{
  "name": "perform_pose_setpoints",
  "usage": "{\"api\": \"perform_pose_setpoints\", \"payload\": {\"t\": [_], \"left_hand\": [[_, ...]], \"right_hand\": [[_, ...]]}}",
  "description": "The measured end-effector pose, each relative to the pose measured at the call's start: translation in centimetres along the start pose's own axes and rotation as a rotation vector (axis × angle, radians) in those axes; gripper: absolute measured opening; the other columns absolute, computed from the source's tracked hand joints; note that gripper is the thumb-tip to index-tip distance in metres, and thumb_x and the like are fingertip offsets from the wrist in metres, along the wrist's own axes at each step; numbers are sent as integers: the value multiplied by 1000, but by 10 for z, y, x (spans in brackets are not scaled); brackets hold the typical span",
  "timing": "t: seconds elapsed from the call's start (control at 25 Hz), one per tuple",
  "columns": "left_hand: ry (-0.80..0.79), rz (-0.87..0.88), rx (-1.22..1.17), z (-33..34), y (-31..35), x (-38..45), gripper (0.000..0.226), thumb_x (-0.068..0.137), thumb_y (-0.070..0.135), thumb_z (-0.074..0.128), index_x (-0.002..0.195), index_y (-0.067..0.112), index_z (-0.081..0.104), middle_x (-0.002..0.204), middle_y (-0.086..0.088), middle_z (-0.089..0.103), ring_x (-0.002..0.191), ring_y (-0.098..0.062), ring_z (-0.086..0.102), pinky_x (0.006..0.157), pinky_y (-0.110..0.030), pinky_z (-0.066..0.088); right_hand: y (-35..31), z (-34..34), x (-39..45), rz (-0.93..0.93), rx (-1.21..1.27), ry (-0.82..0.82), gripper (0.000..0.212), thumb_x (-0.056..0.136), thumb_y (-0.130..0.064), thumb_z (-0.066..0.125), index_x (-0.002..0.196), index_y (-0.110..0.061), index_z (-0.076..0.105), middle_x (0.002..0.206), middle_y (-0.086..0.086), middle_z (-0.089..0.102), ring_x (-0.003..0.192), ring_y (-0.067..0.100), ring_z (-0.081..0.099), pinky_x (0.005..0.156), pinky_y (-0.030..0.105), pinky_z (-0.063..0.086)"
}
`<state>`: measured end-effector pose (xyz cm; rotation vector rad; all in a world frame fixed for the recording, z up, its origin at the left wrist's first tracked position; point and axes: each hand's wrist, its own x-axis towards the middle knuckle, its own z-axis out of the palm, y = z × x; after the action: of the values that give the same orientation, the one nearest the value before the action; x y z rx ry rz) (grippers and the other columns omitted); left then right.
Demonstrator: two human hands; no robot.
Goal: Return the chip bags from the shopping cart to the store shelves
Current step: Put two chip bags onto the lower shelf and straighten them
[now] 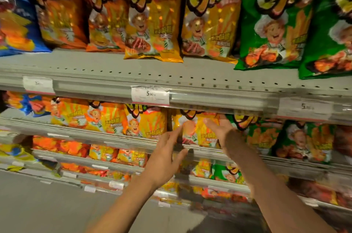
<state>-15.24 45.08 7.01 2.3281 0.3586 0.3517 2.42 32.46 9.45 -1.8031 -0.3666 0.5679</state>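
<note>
Both hands at yellow chip bag (198, 130) on 2nd shelf, left hand (163, 153) fingers straight, right hand (222, 131) prob touching it, relaxed

The chip bags (153, 13) along the top shelf are glossy plastic film, crinkled, catching bright spots of light. The shelf (114, 69) under them looks like matt grey painted metal, smooth, with a row of small punched holes. At its front edge, toward 6 o'clock, a paper price label (150, 95) sits behind a clear, shiny plastic strip.
</note>
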Motion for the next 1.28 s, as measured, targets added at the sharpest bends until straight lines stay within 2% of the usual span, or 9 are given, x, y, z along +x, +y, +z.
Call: {"api": "perform_pose_setpoints", "payload": {"t": [0.08,0.24,0.4,0.6,0.84,0.96,1.08,1.16,1.28], "left_hand": [[32,110,101,-2,-7,-1,65,101,37,55,158,32,22,149,2,33,136,-10,37,111,-23,36],[102,323,171,-10,3,17,61,99,36,50,156,23,32,152,-6,35,140,-21,33,116,-29,29],[-85,313,289,-6,1,35,67,98,36,55,158,23,27,163,-7,16,151,-24,13,123,-35,23],[-227,238,451,1,-4,33,82,98,43,55,161,28,5,166,0,-20,154,-24,-16,125,-43,17],[-153,303,288,-1,9,25,78,94,42,63,158,18,24,167,-9,8,154,-30,9,122,-46,25],[-93,442,194,5,15,22,70,87,29,75,148,13,45,157,-15,38,147,-36,33,119,-51,28],[-134,571,353,20,21,25,65,93,41,62,152,19,43,162,-11,30,153,-34,16,124,-50,17],[-156,549,354,28,22,28,66,94,43,57,154,21,38,164,-9,25,154,-34,8,124,-54,15],[-158,570,405,36,20,26,63,89,44,56,145,14,53,156,-15,41,149,-44,21,115,-66,27]], "right_hand": [[-4,4,-3,59,-8,39,40,96,-40,64,134,-33,54,122,9,65,109,30,61,88,38,49],[-12,23,-16,-116,-298,202,59,96,-24,63,149,-18,39,146,9,51,132,30,49,110,44,40],[-4,38,-45,-347,-619,461,68,93,-20,68,152,-14,36,146,15,43,136,38,40,111,48,38],[-2,20,-49,-261,-735,176,79,97,-34,64,161,-32,18,161,3,27,147,26,29,117,40,33],[-5,13,-70,-306,-669,219,66,98,-30,65,156,-21,35,153,6,39,141,25,40,114,42,41],[5,4,-89,-528,-617,602,46,95,-16,66,139,-18,54,137,6,47,123,14,46,100,45,52],[8,-13,-89,-462,-777,861,49,91,-17,67,138,-19,54,144,17,43,132,31,39,104,56,46],[8,-25,-80,-359,-915,796,53,92,-25,67,142,-17,54,150,25,39,139,45,35,110,60,39],[3,-41,-60,-236,-1073,596,62,94,-38,62,151,-24,45,160,20,30,148,45,23,116,56,32]]}}
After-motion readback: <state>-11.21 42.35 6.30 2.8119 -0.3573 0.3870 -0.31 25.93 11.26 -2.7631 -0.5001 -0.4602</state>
